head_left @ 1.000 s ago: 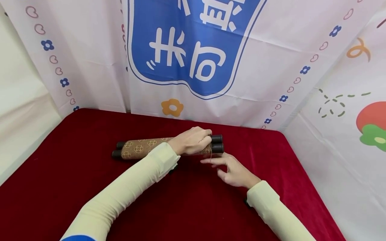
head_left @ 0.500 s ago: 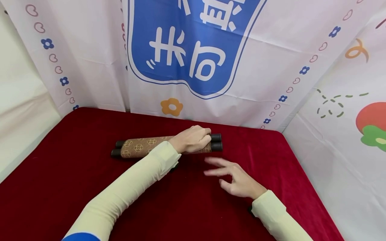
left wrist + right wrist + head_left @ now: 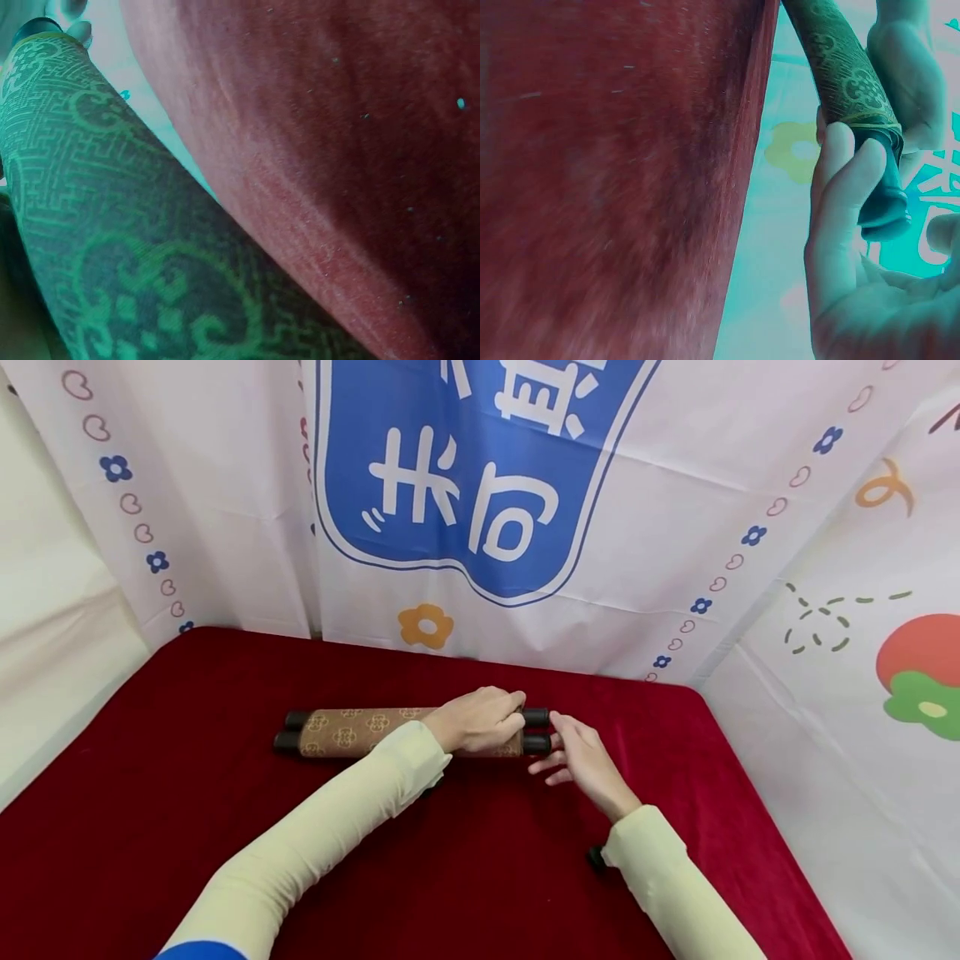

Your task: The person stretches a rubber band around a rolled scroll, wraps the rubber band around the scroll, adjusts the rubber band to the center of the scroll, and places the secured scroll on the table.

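A scroll rolled from both sides, in brown cloth with gold flower patterns, lies lengthwise across the red table in the head view. Two dark roller ends stick out at its right. My left hand grips the scroll from above near that end. Close up, its patterned cloth fills much of the left wrist view. My right hand is at the roller ends with fingers spread. In the right wrist view, two fingertips overlap a dark roller end, the thumb apart. A thin cord circles the cloth's end.
Red velvet cloth covers the table. A white printed curtain with a blue sign hangs right behind the table's far edge. More white sheets close off the left and right sides.
My right hand first drew back from the hanging cord at the scroll's right end, then moved up to the roller ends. The left hand keeps its grip; the scroll's right end has dropped slightly lower.
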